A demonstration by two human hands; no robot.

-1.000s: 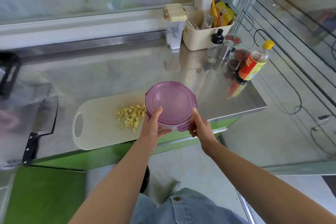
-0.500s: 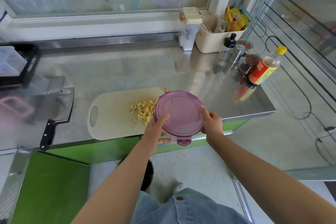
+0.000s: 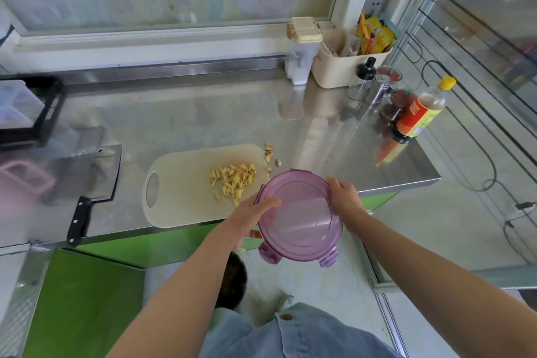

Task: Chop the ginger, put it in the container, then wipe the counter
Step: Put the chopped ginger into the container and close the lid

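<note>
While the ginger [image 3: 232,180] lies chopped in a loose heap on the board [image 3: 180,200], I hold the container [image 3: 300,221] in both hands just off the near edge of the counter [image 3: 203,113], beside the board's right end. My left hand [image 3: 250,218] grips its left side, thumb laid over the lid [image 3: 308,200] and the rest tucked underneath. My right hand [image 3: 345,200] grips the far right rim, fingers [image 3: 338,187] curled over the edge.

The lid is on. The two clips [image 3: 268,254] nearest me stick out as if unlatched, but I cannot tell whether the others are free. The chopping looks done, so I judge the step in hand to be opening the container to take the ginger.

The next move calls for lifting the lid away and setting it down. Then I bring the open container to the board's edge and sweep the heap in without scattering it. The cleaver [image 3: 96,180] lies on the counter left of the board and could serve as a scraper. A few scraps [image 3: 269,154] sit on the counter just past the board's far corner, and they are work for the wipe that comes last.
</note>
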